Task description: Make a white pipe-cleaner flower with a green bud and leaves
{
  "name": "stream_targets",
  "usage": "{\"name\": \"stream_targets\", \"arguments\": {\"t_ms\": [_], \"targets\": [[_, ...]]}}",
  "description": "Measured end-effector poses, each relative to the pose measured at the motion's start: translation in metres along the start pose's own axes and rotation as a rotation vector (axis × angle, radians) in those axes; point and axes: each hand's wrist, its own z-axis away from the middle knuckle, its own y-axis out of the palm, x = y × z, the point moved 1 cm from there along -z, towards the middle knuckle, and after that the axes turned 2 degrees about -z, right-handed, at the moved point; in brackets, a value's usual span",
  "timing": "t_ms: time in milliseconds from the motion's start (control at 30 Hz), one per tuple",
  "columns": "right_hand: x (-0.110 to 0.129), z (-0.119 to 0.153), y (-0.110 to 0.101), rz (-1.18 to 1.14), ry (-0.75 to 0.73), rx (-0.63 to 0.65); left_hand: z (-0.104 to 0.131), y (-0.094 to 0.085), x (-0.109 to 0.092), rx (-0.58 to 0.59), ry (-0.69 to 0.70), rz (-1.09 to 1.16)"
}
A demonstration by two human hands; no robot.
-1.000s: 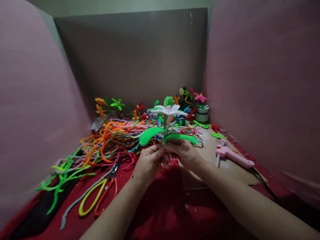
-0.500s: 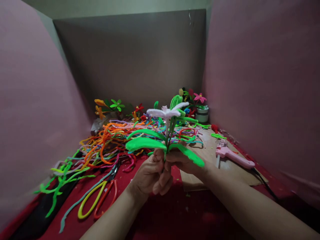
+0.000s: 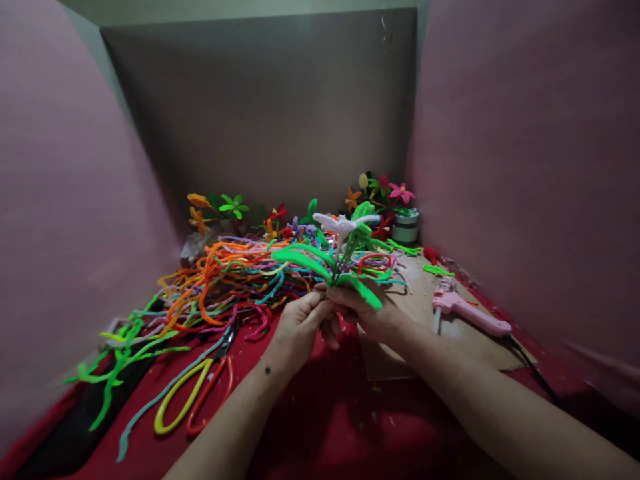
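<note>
Between my two hands is a pipe-cleaner flower [image 3: 341,225] with pale lilac-white petals, looped green buds and broad green leaves [image 3: 303,259]. My left hand [image 3: 305,323] pinches the base of its stems between thumb and fingers. My right hand [image 3: 361,311] is closed round the same stem base from the other side, under the right-hand leaf. The fingertips of both hands meet there, and the lowest end of the stem is hidden behind them. The flower stands roughly upright, leaning a little right.
A heap of coloured pipe cleaners [image 3: 235,267] spreads over the red cloth [image 3: 320,413]. Scissors [image 3: 193,397] with yellow and red handles lie left. A pink glue gun [image 3: 470,312] rests on a board [image 3: 395,357] at right. Finished flowers [image 3: 234,207] and a jar [image 3: 405,227] stand behind.
The flower has tilted and shifted right and slightly away from me. My left hand has turned, its wrist now showing a dark spot, and both hands have moved up a little.
</note>
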Motion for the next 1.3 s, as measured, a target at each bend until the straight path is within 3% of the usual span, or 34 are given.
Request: {"name": "stream_targets", "arguments": {"t_ms": [167,300,533,667,767,833,933,1000,1067,1300], "targets": [[0.005,0.001,0.002,-0.010,-0.011,0.165,-0.001,-0.007,0.005,0.080,-0.031,0.286],[0.003,-0.002,-0.003,-0.069,-0.037,0.058,0.000,-0.006,0.006,0.136,-0.071,0.468],[0.004,-0.003,-0.006,-0.176,0.006,0.109,0.003,0.000,0.009,0.306,-0.030,0.725],[0.003,-0.001,-0.006,-0.194,-0.004,0.106,0.005,-0.001,0.011,0.399,-0.016,0.739],[0.002,0.000,-0.005,-0.198,0.004,0.162,0.003,-0.003,0.006,0.314,-0.018,0.507],[0.002,-0.001,-0.003,-0.208,0.000,0.183,0.001,-0.005,0.002,0.164,-0.011,0.256],[0.000,-0.003,-0.002,-0.228,-0.057,-0.019,0.000,-0.006,0.000,-0.103,0.040,-0.033],[-0.001,-0.005,-0.001,-0.200,-0.068,-0.128,0.000,-0.006,0.002,-0.193,0.081,-0.126],[-0.001,-0.005,0.000,-0.147,-0.072,-0.113,0.001,-0.005,0.003,-0.203,0.098,-0.155],[0.002,-0.002,-0.001,-0.163,0.012,0.197,0.001,-0.002,0.000,-0.068,0.016,0.107]]}}
